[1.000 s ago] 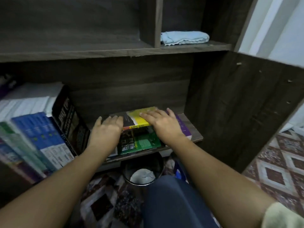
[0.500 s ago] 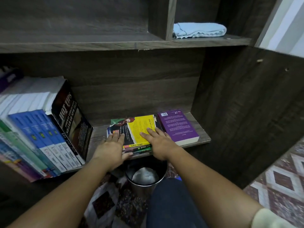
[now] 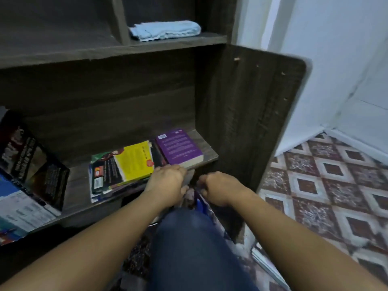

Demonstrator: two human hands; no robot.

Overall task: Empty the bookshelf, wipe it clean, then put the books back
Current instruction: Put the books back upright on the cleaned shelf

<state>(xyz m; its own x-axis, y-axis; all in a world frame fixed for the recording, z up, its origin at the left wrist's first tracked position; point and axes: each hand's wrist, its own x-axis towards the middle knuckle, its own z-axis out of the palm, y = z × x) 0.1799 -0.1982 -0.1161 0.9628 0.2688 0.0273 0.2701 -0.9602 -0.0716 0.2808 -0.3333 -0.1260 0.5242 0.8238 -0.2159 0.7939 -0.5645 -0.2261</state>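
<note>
Left hand [image 3: 168,181] and right hand [image 3: 218,189] curl below the dark wooden shelf [image 3: 210,153] edge, grips unclear; thick purple paperback [image 3: 178,145] at twelve o'clock.

Matt dark wood-grain bookshelf [image 3: 241,106], glossy paper book covers [image 3: 134,160], soft folded cloth [image 3: 165,30]

purple book [image 3: 179,147] flat on lower shelf [image 3: 210,155], beside yellow-covered stack [image 3: 126,164]

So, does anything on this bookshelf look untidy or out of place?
Yes. The flat stack under the yellow book is fanned out, its edges misaligned. At the left, the black book leans steeply instead of standing upright.
</note>
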